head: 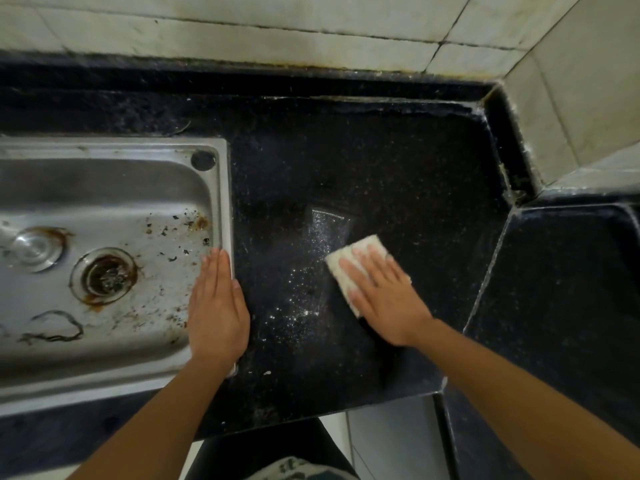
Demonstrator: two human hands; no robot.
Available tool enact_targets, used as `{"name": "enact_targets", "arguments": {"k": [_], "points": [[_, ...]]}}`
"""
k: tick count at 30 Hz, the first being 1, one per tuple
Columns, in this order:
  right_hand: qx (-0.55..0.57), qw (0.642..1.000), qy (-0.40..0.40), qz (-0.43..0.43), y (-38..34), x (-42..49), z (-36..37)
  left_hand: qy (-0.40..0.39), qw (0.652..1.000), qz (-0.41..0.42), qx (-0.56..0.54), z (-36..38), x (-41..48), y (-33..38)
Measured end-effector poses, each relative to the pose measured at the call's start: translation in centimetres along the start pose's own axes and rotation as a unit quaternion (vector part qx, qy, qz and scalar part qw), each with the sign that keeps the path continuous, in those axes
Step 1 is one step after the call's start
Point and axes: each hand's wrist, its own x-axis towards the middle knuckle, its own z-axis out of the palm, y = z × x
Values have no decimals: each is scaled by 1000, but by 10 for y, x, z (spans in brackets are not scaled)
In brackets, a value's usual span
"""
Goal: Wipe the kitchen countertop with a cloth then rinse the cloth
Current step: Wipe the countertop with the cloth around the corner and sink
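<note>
A folded white cloth [360,252] lies on the dark speckled countertop [398,174]. My right hand [384,296] presses flat on the cloth with straight fingers and covers most of it. A wet streak shows on the stone just beyond the cloth. My left hand [216,306] rests flat on the right rim of the steel sink [104,188], fingers straight and together. White crumbs and specks lie on the countertop between my two hands.
The sink basin holds rust stains, dark debris and a round drain [105,275]. Tiled walls [311,26] close the back and the right corner. A raised dark ledge [568,278] sits to the right. The counter's front edge runs below my arms.
</note>
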Motion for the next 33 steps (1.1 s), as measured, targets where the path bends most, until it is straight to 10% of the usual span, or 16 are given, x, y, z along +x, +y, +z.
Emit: {"name": "enact_targets", "arguments": {"k": [10, 26, 33], "points": [[152, 959, -24, 238, 29, 114, -48, 0, 1000, 4, -9, 2, 1, -2], [-3, 992, -27, -126, -38, -8, 4, -7, 1000, 0, -18, -1, 0, -1], [16, 1000, -14, 0, -3, 81, -34, -13, 1000, -1, -21, -1, 0, -2]]}}
